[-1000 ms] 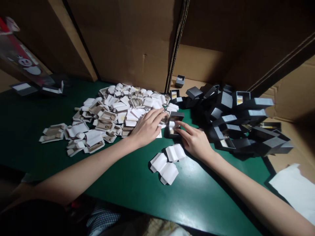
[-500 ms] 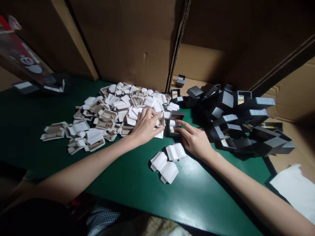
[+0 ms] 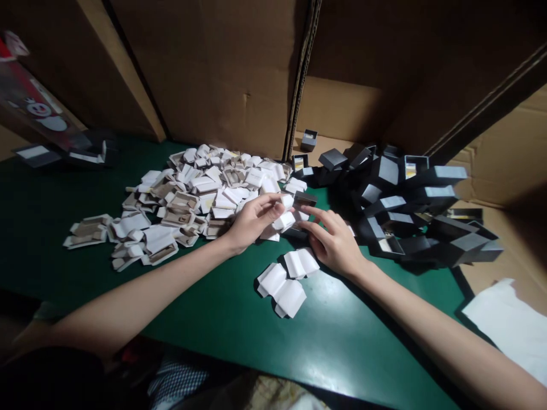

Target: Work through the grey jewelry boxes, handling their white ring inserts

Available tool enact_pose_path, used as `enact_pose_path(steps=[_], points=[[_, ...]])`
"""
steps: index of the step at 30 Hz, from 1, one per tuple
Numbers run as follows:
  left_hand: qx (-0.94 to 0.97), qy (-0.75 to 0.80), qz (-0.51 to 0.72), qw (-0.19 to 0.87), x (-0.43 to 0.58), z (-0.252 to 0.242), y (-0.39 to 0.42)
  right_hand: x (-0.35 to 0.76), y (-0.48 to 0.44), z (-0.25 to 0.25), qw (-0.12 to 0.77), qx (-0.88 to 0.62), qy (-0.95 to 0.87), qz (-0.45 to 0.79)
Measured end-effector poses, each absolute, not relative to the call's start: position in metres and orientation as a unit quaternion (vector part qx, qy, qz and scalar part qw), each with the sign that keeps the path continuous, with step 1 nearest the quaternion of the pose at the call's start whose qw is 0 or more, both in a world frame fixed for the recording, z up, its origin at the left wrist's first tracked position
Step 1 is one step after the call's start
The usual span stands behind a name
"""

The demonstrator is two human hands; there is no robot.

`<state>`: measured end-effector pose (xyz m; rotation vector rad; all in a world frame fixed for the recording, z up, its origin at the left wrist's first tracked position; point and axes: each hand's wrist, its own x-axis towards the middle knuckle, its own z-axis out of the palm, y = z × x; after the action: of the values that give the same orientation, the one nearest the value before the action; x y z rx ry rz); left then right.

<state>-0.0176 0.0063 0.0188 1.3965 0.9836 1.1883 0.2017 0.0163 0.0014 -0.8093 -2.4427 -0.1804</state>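
Note:
A folded white card insert [image 3: 284,221] is pinched between the thumb and fingers of my left hand [image 3: 253,222], raised just left of an opened black box [image 3: 305,199]. The box lies on the green table and is partly covered by the insert and my fingers. My right hand [image 3: 335,239] rests at the box's right side, its index and middle fingers stretched out and apart, touching at or near the box; its thumb is mostly hidden. Close in front of the hands lie a few loose white inserts [image 3: 284,289].
A wide heap of white and grey card inserts [image 3: 188,199] spreads to the left. Many black boxes [image 3: 427,199] are piled on the right. Cardboard walls [image 3: 222,74] stand behind the green table [image 3: 239,341]. White paper [image 3: 510,319] lies at right; black box parts [image 3: 38,154] at far left.
My left hand has lifted a white insert off the heap and brought it right, to the black box. My right hand has stayed beside the box. The view has shifted slightly.

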Motion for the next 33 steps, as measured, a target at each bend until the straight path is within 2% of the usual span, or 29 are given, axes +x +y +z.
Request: enact_pose_path(steps=[5,12,21,33], points=[[0.53,0.383,0.479,0.585,-0.0121,0.0178,0.0006,0.2035,0.0104,0.0052,0.357,-0.214,-0.907,-0.069],[0.554,0.369,0.479,0.573,-0.0082,0.0148,-0.0021,0.2009,0.0134,0.0061,0.316,-0.188,-0.93,-0.016],[0.548,0.34,0.442,0.623,-0.0117,0.0228,-0.0033,0.2005,0.0132,0.0073,0.337,-0.215,-0.916,-0.018],[0.593,0.314,0.416,0.614,-0.0114,0.0215,-0.0021,0.1983,0.0133,0.0062,0.393,-0.218,-0.893,-0.014]])
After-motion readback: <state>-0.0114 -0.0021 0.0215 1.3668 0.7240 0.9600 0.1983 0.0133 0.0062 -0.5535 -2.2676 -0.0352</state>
